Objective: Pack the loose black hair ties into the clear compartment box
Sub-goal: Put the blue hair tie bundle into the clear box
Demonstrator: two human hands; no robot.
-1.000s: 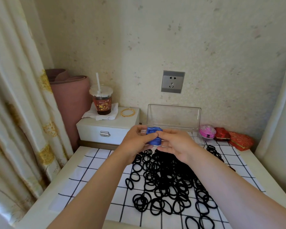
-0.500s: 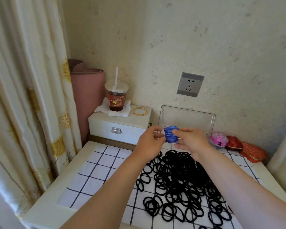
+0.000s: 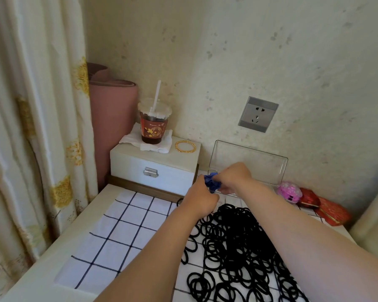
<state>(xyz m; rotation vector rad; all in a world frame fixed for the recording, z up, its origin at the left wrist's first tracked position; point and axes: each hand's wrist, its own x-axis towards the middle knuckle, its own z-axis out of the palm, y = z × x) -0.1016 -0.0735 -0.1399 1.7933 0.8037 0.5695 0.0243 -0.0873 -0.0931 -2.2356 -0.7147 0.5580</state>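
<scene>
Both busy: our left hand and right hand pinch a blue wad at the box. Ties lie heaped on cloth.

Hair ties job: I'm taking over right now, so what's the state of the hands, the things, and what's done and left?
Left hand and right hand both pinch a crumpled blue item by the clear box, whose lid is open.
Black hair ties lie piled on the checked cloth.
Done: none visibly packed.
Left: the whole pile.
</scene>
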